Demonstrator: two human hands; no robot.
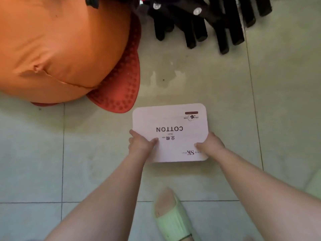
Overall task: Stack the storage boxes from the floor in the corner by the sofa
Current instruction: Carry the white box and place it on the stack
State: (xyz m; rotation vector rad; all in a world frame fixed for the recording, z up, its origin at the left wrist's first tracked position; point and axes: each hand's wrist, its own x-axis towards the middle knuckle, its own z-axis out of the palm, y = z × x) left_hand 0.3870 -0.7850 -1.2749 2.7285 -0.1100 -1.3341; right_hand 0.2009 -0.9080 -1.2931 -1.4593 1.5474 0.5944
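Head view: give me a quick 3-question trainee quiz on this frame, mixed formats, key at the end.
1. True or false: both hands grip the white box at its near end, the left hand on one side and the right hand on the other.
2. Multiple choice: what lies directly left of the box, beyond its far corner? A) a blue bucket B) a red dimpled mat under an orange cushion C) a stack of books
3. Fill in: the large word printed on the box lid, upside down to the camera, is ____.

Key: 1 true; 2 B; 3 COTTON
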